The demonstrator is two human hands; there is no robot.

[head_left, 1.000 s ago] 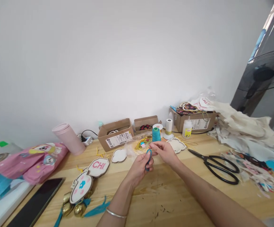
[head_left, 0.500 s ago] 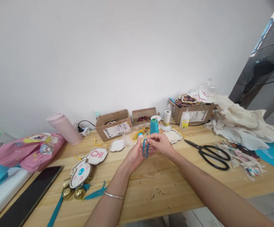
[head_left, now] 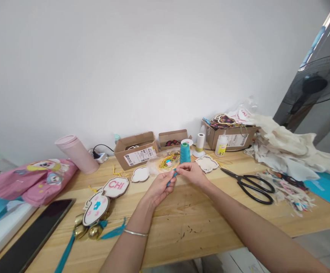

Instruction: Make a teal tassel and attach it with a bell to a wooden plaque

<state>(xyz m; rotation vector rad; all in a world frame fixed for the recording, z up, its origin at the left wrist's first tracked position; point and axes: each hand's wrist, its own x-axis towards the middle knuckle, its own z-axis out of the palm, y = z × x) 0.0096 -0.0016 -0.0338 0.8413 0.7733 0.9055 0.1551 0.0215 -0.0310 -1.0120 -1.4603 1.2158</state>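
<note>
Between your two hands, just short of the cone (head_left: pixel 185 154), is the blue strand (head_left: pixel 168 184). Your left hand (head_left: pixel 159 188) is nearly closed, thumb pressed to curled fingers with the strand between. Your right hand (head_left: pixel 194 174) is pinched at the tips on the strand's upper part, other fingers bent; I cannot tell how firmly either grips.

Slipping looks the likeliest trouble: you hold the strand by little more than fingertips, so an uneven pull could twist it free. Just beyond your right knuckles the cone stands tall and narrow, and a forward nudge could tip it. Past your left fingertips, yellow cord (head_left: pixel 165 163) lies bunched; a loose end landing there could tangle. To the right of your right hand, the scissors (head_left: pixel 247 185) point towards you, so a careless sideways reach could meet the tip. Close to your left wrist's bangle (head_left: pixel 135 233) lies the tassel (head_left: pixel 115 231); swinging that arm outward could snag it and drag the bells (head_left: pixel 95 232).
</note>
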